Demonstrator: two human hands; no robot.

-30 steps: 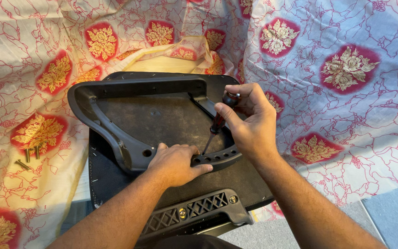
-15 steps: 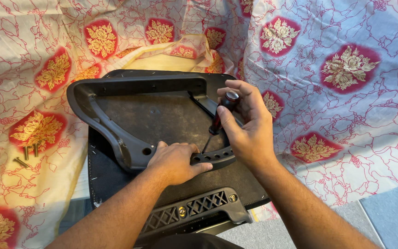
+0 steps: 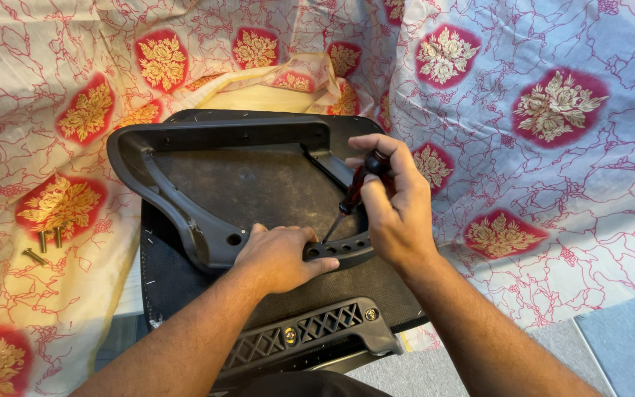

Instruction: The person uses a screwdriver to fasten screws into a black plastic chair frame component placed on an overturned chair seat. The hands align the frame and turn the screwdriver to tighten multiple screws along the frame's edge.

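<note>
Two bare hands worked at a dark grey plastic frame [image 3: 185, 140] that lay on a black padded board [image 3: 178, 283], all of it resting on a white cloth with red and gold flower medallions [image 3: 538, 110]; the left hand [image 3: 281, 254] lay palm down with its fingers curled over the frame's near rail, pressing on it beside a row of small holes [image 3: 339, 248]; the right hand [image 3: 398, 202] was closed around the dark red handle of a screwdriver [image 3: 354, 192], thumb and fingers pinching it near the top; the shaft slanted down to the left, its tip meeting the rail just by the left fingertips; a black latticed bracket [image 3: 303, 338] with two brass screws sat at the board's near edge; three loose brass screws [image 3: 44, 246] lay well apart on the cloth to the left.
</note>
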